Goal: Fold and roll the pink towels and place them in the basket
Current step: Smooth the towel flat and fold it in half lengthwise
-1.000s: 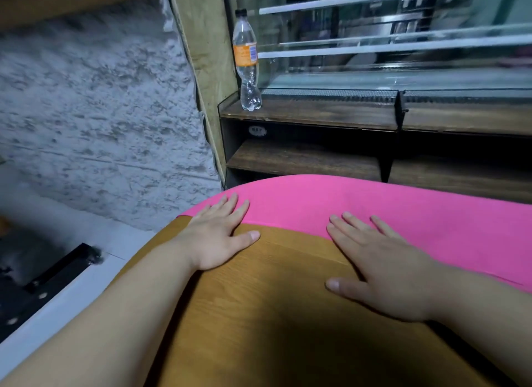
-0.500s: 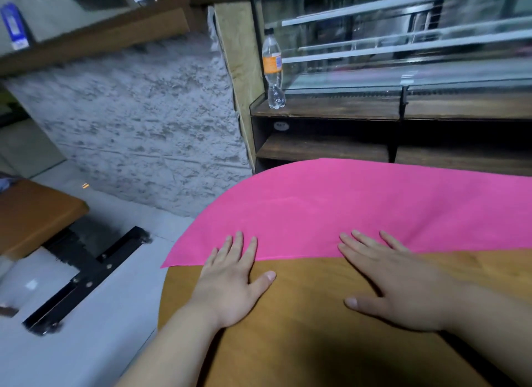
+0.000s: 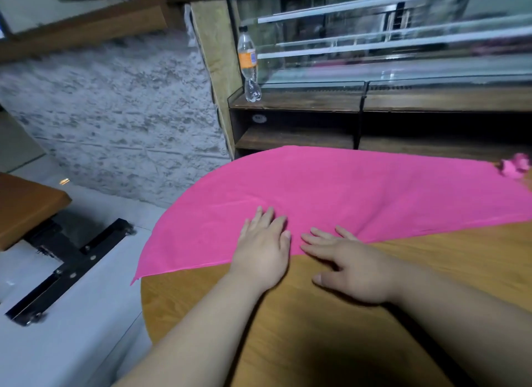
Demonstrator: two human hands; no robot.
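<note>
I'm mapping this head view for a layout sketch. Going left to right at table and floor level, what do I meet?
Black metal floor frame → left hand, lying flat on the wide pink towel → right hand → small bunched pink cloth at the right edge.

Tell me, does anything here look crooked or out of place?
Only slightly: the near left corner of the pink towel pokes out past the edge of the wooden table. Nothing looks spilled or damaged.

bare table (image 3: 431, 286) right, pink bundle (image 3: 514, 166) far-right
</note>
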